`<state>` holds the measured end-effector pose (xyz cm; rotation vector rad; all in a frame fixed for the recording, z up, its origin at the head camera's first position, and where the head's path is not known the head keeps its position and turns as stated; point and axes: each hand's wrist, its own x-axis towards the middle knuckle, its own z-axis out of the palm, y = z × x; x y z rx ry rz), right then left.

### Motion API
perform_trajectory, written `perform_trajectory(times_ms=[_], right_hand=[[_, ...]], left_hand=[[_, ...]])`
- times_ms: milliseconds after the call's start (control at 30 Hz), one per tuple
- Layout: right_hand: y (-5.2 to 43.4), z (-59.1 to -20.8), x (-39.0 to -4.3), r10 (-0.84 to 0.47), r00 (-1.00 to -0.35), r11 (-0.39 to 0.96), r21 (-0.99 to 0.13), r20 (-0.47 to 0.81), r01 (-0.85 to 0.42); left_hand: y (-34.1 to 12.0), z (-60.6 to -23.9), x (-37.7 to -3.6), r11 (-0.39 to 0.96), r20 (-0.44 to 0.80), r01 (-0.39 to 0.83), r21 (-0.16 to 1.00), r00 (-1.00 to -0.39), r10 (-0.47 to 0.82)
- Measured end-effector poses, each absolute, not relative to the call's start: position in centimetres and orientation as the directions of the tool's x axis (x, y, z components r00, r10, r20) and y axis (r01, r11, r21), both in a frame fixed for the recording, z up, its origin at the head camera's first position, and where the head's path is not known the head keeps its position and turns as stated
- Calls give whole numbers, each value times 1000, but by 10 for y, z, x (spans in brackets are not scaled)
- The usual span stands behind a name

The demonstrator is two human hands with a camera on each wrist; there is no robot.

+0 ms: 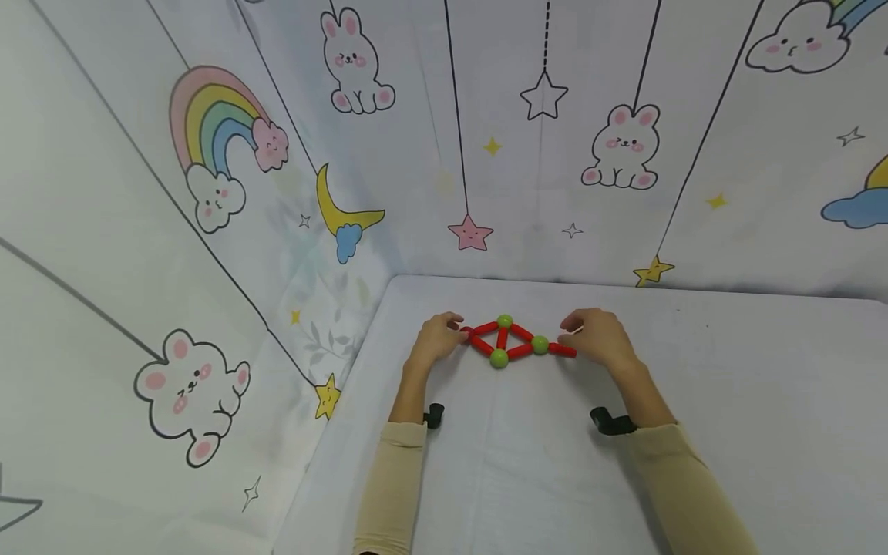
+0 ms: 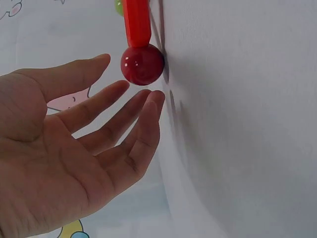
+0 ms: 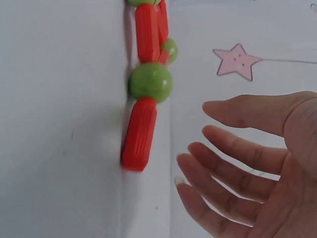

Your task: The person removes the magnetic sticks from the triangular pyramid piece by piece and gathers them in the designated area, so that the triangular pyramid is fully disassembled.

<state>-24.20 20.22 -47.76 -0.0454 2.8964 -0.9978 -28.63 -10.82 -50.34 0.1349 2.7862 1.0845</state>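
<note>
A flat figure of red rods (image 1: 519, 351) and balls lies on the white table, two triangles sharing a middle rod. Its joints are green balls (image 1: 499, 358) and, at the left corner, a dark red ball (image 2: 142, 64). From the right green ball (image 3: 150, 82) a single red rod (image 3: 139, 135) sticks out with a free end. My left hand (image 1: 439, 337) is beside the red ball, fingers loosely bent, fingertips right by it and gripping nothing. My right hand (image 1: 598, 336) hovers by the free rod end, fingers spread and relaxed, holding nothing.
The white table (image 1: 749, 401) reaches to a cloth backdrop (image 1: 513, 185) printed with rabbits, stars and rainbows, behind and to the left. A black wrist camera (image 1: 612, 422) is strapped at the right wrist, another black camera (image 1: 434, 416) at the left.
</note>
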Motion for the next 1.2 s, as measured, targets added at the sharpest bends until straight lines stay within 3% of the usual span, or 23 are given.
perform_trajectory(times_ms=[467,1200], right_hand=[[147,-472,-253,-123,-989,707,-693,78,-142],[89,-481,-266,-182,-981,668,-723,72,-177]], left_hand=[[-107,-510,-287,648,-68,27,761,-990,122],[-109,-513,-292,498,-51,41,866,-984,170]])
